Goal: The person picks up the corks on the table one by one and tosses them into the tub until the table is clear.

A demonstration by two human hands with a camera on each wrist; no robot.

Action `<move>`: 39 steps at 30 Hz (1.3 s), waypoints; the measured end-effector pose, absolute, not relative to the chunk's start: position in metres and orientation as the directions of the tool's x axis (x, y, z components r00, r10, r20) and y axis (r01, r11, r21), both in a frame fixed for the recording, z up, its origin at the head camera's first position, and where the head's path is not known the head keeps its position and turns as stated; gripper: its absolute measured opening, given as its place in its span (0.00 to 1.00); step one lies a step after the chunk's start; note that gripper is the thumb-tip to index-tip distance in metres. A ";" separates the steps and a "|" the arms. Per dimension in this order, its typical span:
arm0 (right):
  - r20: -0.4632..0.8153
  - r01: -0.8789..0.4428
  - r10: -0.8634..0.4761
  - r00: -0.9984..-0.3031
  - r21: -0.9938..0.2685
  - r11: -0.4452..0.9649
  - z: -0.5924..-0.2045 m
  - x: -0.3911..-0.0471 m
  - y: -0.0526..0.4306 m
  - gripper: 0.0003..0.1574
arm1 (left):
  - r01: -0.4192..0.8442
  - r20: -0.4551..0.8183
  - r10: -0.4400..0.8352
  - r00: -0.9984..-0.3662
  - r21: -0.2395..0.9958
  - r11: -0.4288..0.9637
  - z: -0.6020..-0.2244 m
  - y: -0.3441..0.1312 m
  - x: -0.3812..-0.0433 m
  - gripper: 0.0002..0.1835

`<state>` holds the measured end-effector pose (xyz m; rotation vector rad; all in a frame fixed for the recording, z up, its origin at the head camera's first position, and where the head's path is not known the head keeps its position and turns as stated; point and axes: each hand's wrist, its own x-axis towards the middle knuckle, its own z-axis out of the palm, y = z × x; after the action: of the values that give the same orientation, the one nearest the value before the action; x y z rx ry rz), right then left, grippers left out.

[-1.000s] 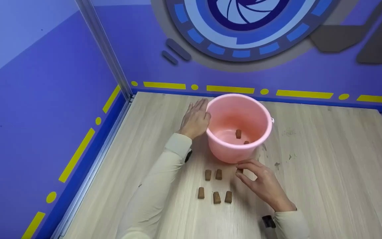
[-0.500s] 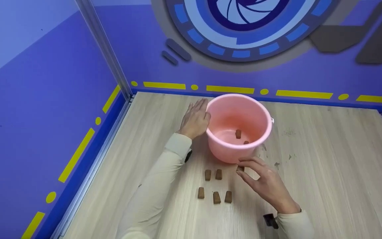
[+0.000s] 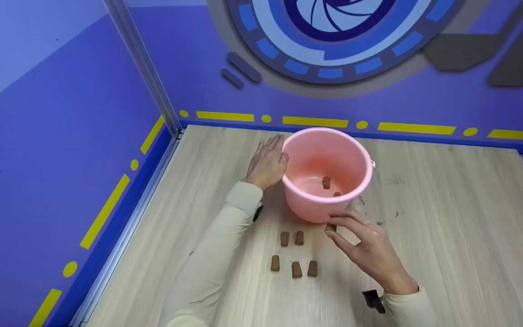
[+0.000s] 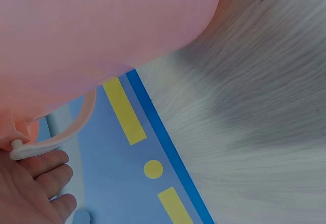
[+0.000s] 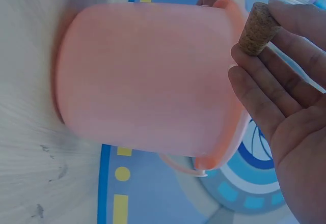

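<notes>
A pink bucket [image 3: 317,210] stands upright at the back of the table. My left hand [image 3: 267,164] rests against its left rim. In the left wrist view, the fingers [image 4: 53,180] of that hand lie loosely extended by the handle's pivot, with the thumb hidden. My right hand [image 3: 372,252] pinches a tapered cork stopper [image 5: 259,29] between thumb and fingers, in front of the bucket and, in the right wrist view, level with its rim. Inside the bucket lie cork stoppers [image 3: 326,183], one partly hidden by the near rim.
Several more cork stoppers [image 3: 297,270] stand in two loose rows on the wooden table [image 3: 461,227], between my forearms. Blue patterned walls [image 3: 61,136] border the table at the left and back. The bucket's white handle [image 4: 76,127] hangs at its side.
My right hand has shifted slightly right and up toward the bucket, with the cork stopper still pinched. The left hand and the bucket have stayed in place.
</notes>
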<state>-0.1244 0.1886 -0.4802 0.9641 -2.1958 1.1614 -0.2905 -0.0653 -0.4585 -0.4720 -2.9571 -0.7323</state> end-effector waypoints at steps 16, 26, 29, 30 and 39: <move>0.695 -0.771 -0.347 -0.629 -0.501 0.394 -0.457 -0.124 0.188 0.24 | 0.311 0.135 0.281 -0.950 0.456 0.834 -0.459 -0.065 -0.291 0.32; 0.687 -0.757 -0.339 -0.643 -0.503 0.417 -0.447 -0.130 0.189 0.26 | 0.308 0.120 0.285 -0.951 0.466 0.830 -0.459 -0.066 -0.291 0.32; 0.694 -0.760 -0.334 -0.637 -0.494 0.424 -0.446 -0.134 0.188 0.25 | 0.306 0.118 0.284 -0.952 0.464 0.832 -0.459 -0.066 -0.291 0.32; 0.695 -0.759 -0.333 -0.637 -0.492 0.425 -0.446 -0.136 0.188 0.24 | 0.306 0.118 0.284 -0.951 0.463 0.832 -0.459 -0.066 -0.291 0.32; 0.706 -0.762 -0.318 -0.633 -0.496 0.416 -0.448 -0.150 0.189 0.24 | 0.312 0.127 0.287 -0.950 0.464 0.829 -0.459 -0.066 -0.291 0.32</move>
<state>-0.1500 0.1891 -0.4479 0.9138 -2.1609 1.1396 -0.2908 -0.0660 -0.4591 -0.4842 -2.9548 -0.7634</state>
